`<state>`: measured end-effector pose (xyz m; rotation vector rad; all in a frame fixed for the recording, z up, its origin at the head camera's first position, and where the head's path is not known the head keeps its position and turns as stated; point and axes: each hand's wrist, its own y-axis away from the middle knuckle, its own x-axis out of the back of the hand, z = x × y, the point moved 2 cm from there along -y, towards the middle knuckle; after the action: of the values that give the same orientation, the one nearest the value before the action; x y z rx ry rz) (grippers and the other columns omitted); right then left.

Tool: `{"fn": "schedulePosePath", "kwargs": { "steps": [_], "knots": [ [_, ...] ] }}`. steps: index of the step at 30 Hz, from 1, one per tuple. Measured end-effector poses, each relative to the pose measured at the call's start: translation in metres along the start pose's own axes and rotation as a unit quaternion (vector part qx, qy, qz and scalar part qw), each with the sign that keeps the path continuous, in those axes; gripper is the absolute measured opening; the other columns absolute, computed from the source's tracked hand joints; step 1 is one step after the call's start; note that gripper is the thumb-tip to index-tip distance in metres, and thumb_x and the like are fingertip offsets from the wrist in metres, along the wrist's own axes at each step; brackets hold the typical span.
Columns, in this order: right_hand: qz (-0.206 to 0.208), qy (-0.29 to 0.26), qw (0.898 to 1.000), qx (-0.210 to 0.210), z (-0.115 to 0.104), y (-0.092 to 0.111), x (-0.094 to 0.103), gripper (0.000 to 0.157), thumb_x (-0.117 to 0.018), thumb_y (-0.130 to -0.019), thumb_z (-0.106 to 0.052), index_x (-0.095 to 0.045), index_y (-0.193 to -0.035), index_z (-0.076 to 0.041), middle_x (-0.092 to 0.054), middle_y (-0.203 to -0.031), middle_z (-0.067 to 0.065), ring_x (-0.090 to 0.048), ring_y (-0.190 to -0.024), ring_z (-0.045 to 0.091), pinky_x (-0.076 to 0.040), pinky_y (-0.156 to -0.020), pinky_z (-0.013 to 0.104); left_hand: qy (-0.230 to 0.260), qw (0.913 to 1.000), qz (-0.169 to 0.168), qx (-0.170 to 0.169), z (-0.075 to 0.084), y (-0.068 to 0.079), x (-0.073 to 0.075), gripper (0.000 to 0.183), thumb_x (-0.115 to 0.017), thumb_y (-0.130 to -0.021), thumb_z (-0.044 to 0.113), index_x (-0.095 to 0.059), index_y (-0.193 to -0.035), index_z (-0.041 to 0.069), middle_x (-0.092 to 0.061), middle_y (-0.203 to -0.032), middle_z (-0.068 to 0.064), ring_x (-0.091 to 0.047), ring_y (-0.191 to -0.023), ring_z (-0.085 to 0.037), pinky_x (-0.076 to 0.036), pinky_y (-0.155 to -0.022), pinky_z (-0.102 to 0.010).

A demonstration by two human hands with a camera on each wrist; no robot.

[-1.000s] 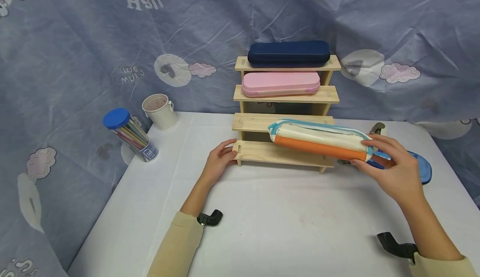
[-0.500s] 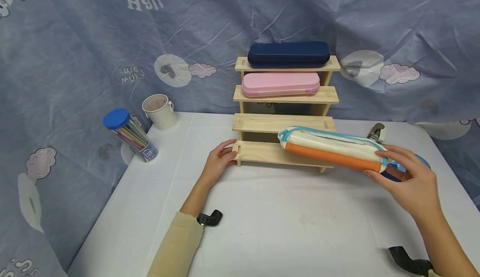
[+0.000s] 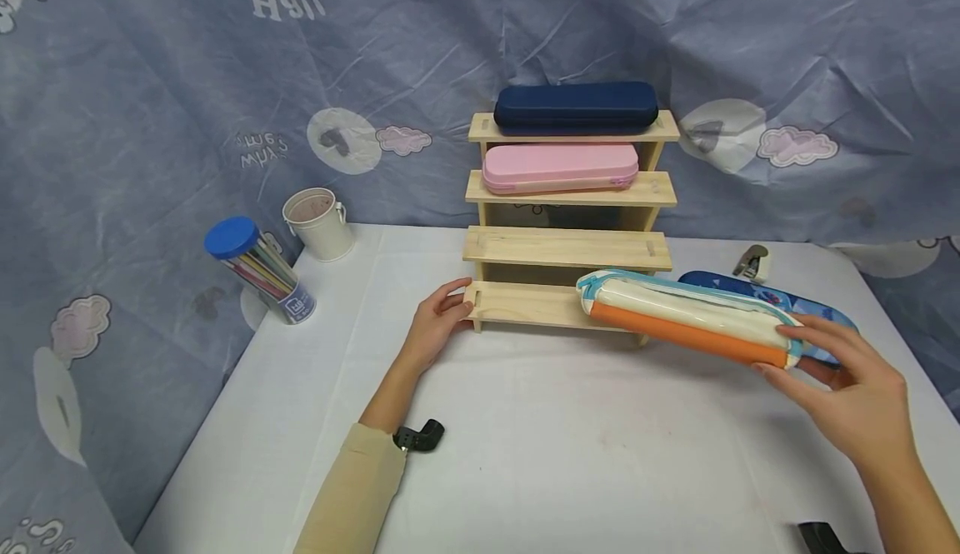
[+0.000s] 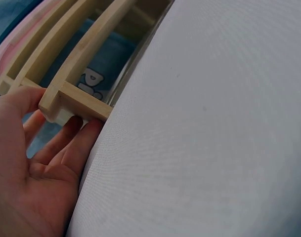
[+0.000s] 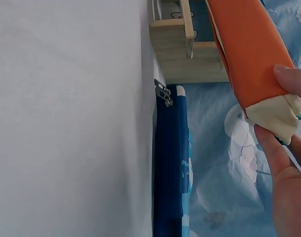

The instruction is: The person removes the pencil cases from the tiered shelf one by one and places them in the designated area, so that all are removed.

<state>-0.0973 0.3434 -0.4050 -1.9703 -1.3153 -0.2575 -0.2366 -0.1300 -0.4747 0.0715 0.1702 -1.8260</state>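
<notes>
My right hand pinches the right end of a pencil case, orange below and cream above with turquoise zip trim. The case is held in the air, its far end overlapping the lowest step of a stepped wooden rack in the head view. In the right wrist view its orange side faces the camera, thumb on one face and fingers on the other. My left hand grips the left end of the rack's lowest step, thumb at the top edge and fingers under it.
On the rack's upper steps lie a navy case and a pink case. A blue patterned case lies right of the rack, near a metal clip-like object. At left stand a white bucket and a blue-lidded tube of sticks.
My right hand has carried the orange and cream pencil case right and toward me, away from the rack, uncovering more of the steps. The left hand stays at the rack.
</notes>
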Motion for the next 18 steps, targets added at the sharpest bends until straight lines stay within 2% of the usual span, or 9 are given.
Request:
{"fn": "schedulePosePath", "kwargs": {
  "steps": [3,11,18],
  "knots": [
    [0.006,0.013,1.000,-0.013,0.002,0.004,0.004,0.060,-0.081,-0.065,0.016,-0.067,-0.120,-0.002,-0.054,-0.131,-0.005,-0.046,-0.118,0.000,-0.041,-0.080,0.002,0.002,1.0000,-0.001,-0.004,0.000,0.000,-0.001,0.048,-0.060,-0.094,0.003,-0.047,-0.139,-0.001,-0.059,-0.122,-0.023,-0.064,-0.102,-0.029,-0.054,-0.085,-0.048],
    [0.011,0.030,0.999,-0.039,0.007,0.016,0.012,0.057,-0.081,-0.069,0.010,-0.066,-0.122,-0.003,-0.054,-0.129,-0.007,-0.045,-0.116,-0.001,-0.040,-0.078,0.001,-0.010,0.9999,-0.002,0.004,0.002,0.001,0.000,0.047,-0.060,-0.094,0.003,-0.047,-0.139,0.001,-0.058,-0.123,-0.023,-0.064,-0.102,-0.028,-0.050,-0.089,-0.054],
    [0.020,0.029,0.997,-0.065,0.016,0.026,0.020,0.057,-0.078,-0.071,0.014,-0.064,-0.124,-0.001,-0.053,-0.129,-0.006,-0.044,-0.116,0.001,-0.040,-0.077,0.002,-0.012,0.9999,-0.008,0.001,0.002,0.001,0.000,0.047,-0.060,-0.095,0.004,-0.047,-0.139,0.002,-0.058,-0.124,-0.023,-0.063,-0.103,-0.028,-0.050,-0.090,-0.053]
  ]
}}
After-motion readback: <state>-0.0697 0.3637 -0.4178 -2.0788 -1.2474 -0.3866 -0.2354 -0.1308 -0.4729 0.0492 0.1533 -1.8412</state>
